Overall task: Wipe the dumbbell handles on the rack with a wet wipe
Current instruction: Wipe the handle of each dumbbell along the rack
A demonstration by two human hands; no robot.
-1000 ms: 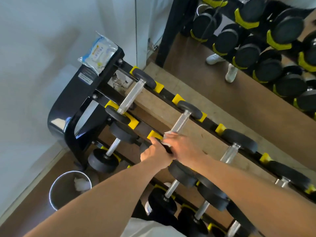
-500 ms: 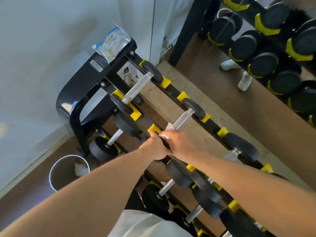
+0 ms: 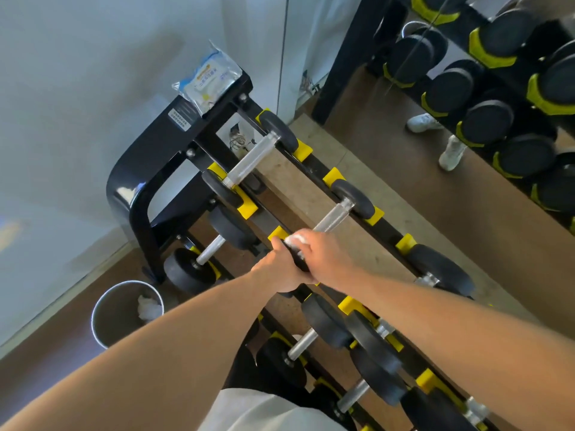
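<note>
A black rack [image 3: 174, 150] with yellow cradles holds several dumbbells on tilted tiers. On the top tier, the second dumbbell's chrome handle [image 3: 333, 216] runs up from my hands to its far head. My right hand [image 3: 326, 258] is curled round the near end of that handle with a white wet wipe [image 3: 297, 239] bunched under its fingers. My left hand [image 3: 278, 270] grips the same dumbbell's near black head, touching my right hand. The first dumbbell's handle [image 3: 250, 160] lies bare to the left.
A pack of wet wipes [image 3: 207, 78] lies on the rack's top left corner. A round bin [image 3: 124, 312] with a crumpled wipe inside stands on the floor at left. A mirror at right reflects dumbbells [image 3: 485, 88] and white shoes. The wall is close at left.
The camera has shifted, so the rack sits further right and lower in view. Both hands stay on the same dumbbell; the wipe under my right hand shows a little more.
</note>
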